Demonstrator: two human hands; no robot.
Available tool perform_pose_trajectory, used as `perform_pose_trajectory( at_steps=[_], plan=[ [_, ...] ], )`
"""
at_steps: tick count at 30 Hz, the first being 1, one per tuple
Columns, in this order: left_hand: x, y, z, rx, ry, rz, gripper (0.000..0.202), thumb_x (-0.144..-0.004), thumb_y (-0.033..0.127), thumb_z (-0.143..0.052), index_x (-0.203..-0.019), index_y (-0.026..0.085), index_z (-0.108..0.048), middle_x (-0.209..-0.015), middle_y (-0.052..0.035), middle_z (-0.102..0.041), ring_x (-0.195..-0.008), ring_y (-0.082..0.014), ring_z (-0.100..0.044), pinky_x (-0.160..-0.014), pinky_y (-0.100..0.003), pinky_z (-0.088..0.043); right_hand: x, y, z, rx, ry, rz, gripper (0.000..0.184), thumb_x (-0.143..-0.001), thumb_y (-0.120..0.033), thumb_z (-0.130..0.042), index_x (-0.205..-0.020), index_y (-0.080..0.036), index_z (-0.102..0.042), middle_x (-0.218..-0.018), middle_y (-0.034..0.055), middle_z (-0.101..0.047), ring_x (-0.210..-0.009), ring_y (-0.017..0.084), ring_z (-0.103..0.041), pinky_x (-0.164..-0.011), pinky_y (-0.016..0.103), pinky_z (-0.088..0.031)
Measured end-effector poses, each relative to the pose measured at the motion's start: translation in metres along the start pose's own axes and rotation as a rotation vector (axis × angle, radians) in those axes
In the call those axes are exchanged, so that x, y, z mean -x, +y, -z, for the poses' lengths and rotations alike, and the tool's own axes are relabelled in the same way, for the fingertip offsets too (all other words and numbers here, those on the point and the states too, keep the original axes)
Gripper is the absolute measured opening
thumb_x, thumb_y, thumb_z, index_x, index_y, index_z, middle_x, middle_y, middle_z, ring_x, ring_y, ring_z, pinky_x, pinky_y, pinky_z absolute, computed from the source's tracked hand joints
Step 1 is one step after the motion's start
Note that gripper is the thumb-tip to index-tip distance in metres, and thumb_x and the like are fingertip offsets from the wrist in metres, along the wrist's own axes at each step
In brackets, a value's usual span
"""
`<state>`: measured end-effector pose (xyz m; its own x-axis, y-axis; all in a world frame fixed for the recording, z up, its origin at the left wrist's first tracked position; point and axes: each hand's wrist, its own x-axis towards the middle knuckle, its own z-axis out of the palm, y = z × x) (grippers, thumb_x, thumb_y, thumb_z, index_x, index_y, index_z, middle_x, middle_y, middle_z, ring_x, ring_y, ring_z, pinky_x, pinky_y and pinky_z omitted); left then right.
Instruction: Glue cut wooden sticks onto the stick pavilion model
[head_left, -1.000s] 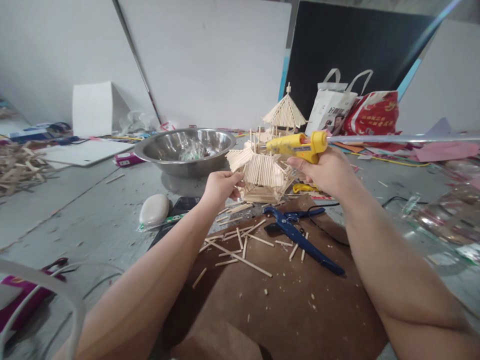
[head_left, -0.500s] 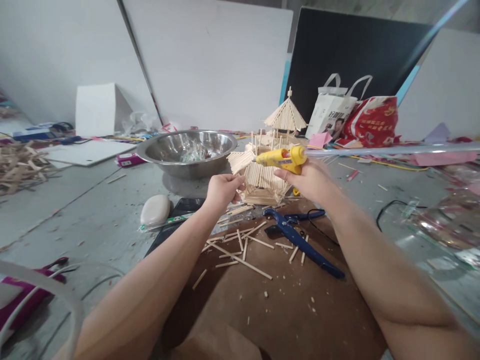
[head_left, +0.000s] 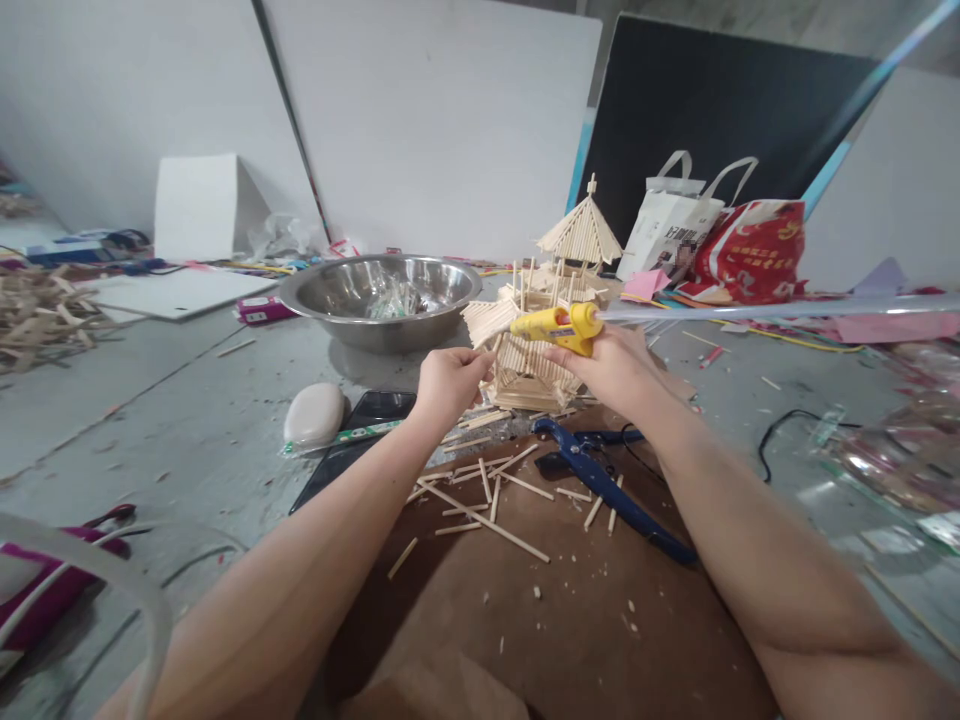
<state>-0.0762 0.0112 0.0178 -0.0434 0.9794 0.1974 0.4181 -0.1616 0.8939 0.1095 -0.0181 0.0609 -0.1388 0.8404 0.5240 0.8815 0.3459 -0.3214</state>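
My right hand (head_left: 619, 365) is wrapped round a yellow hot glue gun (head_left: 555, 325) whose nozzle points left. A long clear glue stick (head_left: 765, 308) runs out of its back to the right. My left hand (head_left: 452, 382) is closed in a pinch on what looks like a thin wooden stick (head_left: 496, 345), mostly hidden by the fingers. Both hands are at the front of a model pavilion built of wooden sticks (head_left: 536, 385), with a pointed upper roof (head_left: 583, 235). The gun's nozzle is just above my left fingertips; whether it touches the stick I cannot tell.
Blue cutting pliers (head_left: 611, 492) and several loose sticks (head_left: 487, 515) lie on a brown board (head_left: 570, 640). To the left are a steel basin (head_left: 382, 335), a white oval object (head_left: 313, 415) and a dark phone-like slab (head_left: 330, 475). Bags (head_left: 754, 250) stand behind right.
The glue gun has moved slightly down and left, its nozzle nearer my left fingertips. My left hand stays pinched by the model. The whole view has shifted a little.
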Motion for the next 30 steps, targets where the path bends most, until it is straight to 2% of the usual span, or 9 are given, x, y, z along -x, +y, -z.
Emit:
perform_pose_trajectory(
  at_steps=[6,17,24,30],
  plan=[
    [0.0009,0.0003,0.0004,-0.035,0.004,-0.014,0.031,-0.067,0.041,-0.053,-0.055,0.014,-0.061,-0.031,0.0018,-0.046,-0.028,-0.0059,-0.04,-0.034,-0.018,-0.033,-0.0003,0.0004,-0.0025,0.034,0.011,0.03,0.031,-0.071,-0.042,-0.048,-0.088,-0.02,-0.062,-0.079,0.0078,-0.064,-0.077,0.024,-0.057,-0.061,0.034,-0.041],
    [0.0006,-0.0007,0.0003,-0.02,0.019,-0.032,0.03,-0.066,0.041,-0.052,-0.054,0.014,-0.059,-0.038,0.0014,-0.051,-0.03,-0.006,-0.043,-0.037,-0.019,-0.036,0.0018,-0.0022,-0.0021,0.028,0.025,0.026,0.037,-0.071,-0.048,-0.047,-0.087,-0.018,-0.064,-0.081,0.0098,-0.064,-0.079,0.026,-0.057,-0.064,0.036,-0.041],
    [0.0019,0.0025,0.0007,-0.032,0.023,-0.011,0.029,-0.066,0.039,-0.052,-0.053,0.014,-0.059,-0.035,0.0015,-0.049,-0.03,-0.0063,-0.043,-0.036,-0.018,-0.035,0.0024,-0.0043,0.001,0.03,-0.013,0.003,0.043,-0.07,-0.052,-0.045,-0.09,-0.018,-0.062,-0.083,0.011,-0.063,-0.079,0.027,-0.057,-0.063,0.036,-0.042],
    [0.0031,0.0055,0.001,-0.044,0.032,0.007,0.03,-0.066,0.039,-0.051,-0.054,0.013,-0.059,-0.034,0.0022,-0.047,-0.03,-0.0068,-0.042,-0.035,-0.018,-0.034,0.0035,-0.0042,0.0033,0.018,-0.044,0.014,0.039,-0.068,-0.051,-0.048,-0.088,-0.02,-0.062,-0.082,0.0086,-0.063,-0.078,0.025,-0.057,-0.064,0.036,-0.042]
  ],
)
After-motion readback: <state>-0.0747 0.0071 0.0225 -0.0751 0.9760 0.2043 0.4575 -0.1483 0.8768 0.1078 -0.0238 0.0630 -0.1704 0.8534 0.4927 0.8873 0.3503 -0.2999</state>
